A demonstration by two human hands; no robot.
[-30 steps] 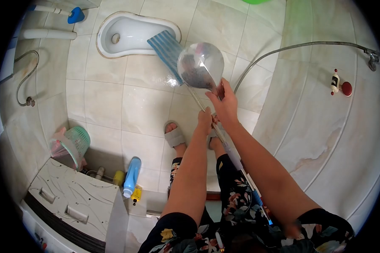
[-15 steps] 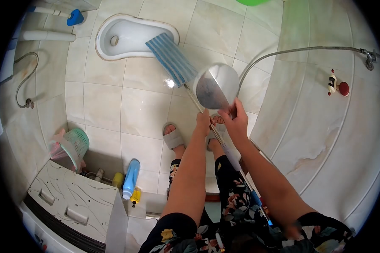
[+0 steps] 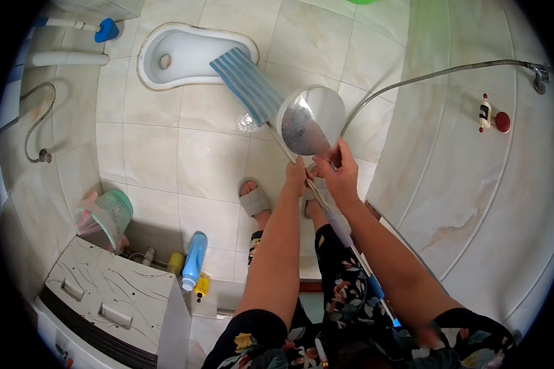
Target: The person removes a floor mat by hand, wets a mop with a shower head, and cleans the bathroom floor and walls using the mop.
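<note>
Mop pole (image 3: 279, 140) partly hidden behind left hand (image 3: 296, 174); green object (image 3: 362, 1) cut off.

My fisheye view is bright and mostly sharp, with tile lines curving toward black, rounded edges. Light glares off the wet floor (image 3: 212, 163) beside the mop (image 3: 247, 86) and off the ladle (image 3: 312, 121); soft shadow lies beside the basket (image 3: 118, 212).
</note>
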